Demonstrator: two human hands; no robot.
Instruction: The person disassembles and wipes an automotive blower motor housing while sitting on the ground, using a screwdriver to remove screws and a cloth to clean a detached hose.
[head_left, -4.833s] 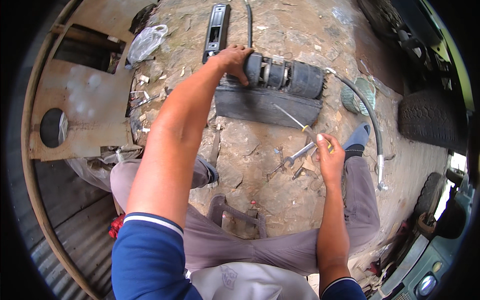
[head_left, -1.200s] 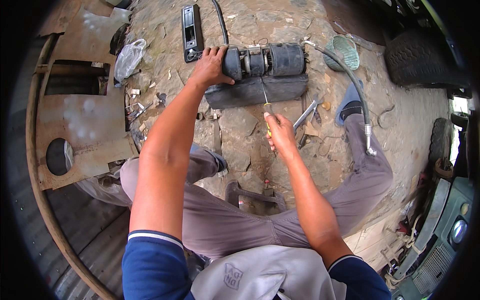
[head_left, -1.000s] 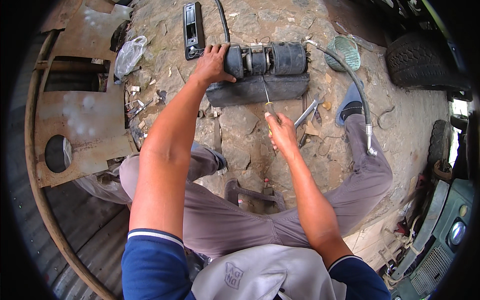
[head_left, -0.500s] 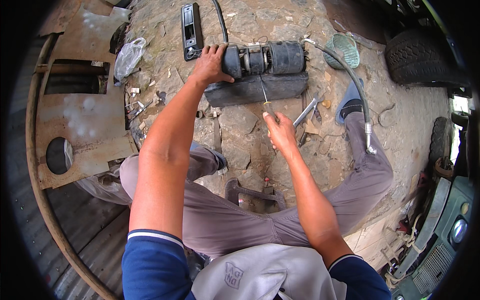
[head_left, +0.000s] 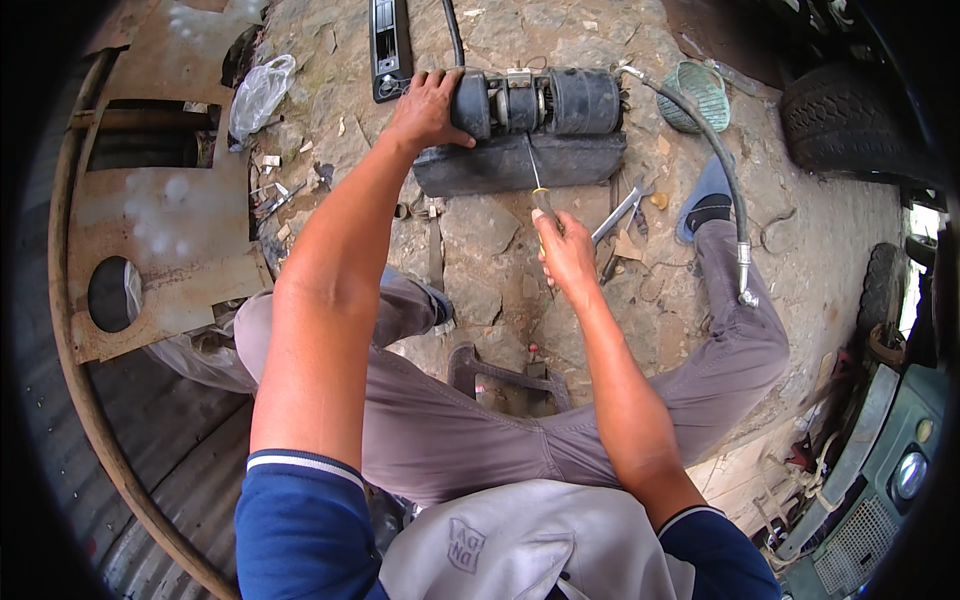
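Note:
A black blower unit (head_left: pixel 585 102) lies on the stony ground ahead of me, with two drum-shaped housings, a motor between them and a long black base. My left hand (head_left: pixel 425 112) grips its left drum, fingers over the top and thumb on the near side. My right hand (head_left: pixel 568 250) is closed around the handle of a screwdriver (head_left: pixel 541 198). The thin shaft points away from me, and its tip meets the unit below the motor. Whether the tip sits in a screw is too small to tell.
A hose (head_left: pixel 712 140) with metal fittings curves from the unit's right side to my right knee. Pliers (head_left: pixel 622 212) lie near my right foot. Around stand a green basket (head_left: pixel 695 95), a tyre (head_left: pixel 840 115), a black vent panel (head_left: pixel 389 50), a plastic bag (head_left: pixel 262 98) and a rusty metal sheet (head_left: pixel 165 225).
The view has shifted slightly, so the blower unit appears a little higher and farther right. Both hands keep their grips, and the screwdriver still points at the same area.

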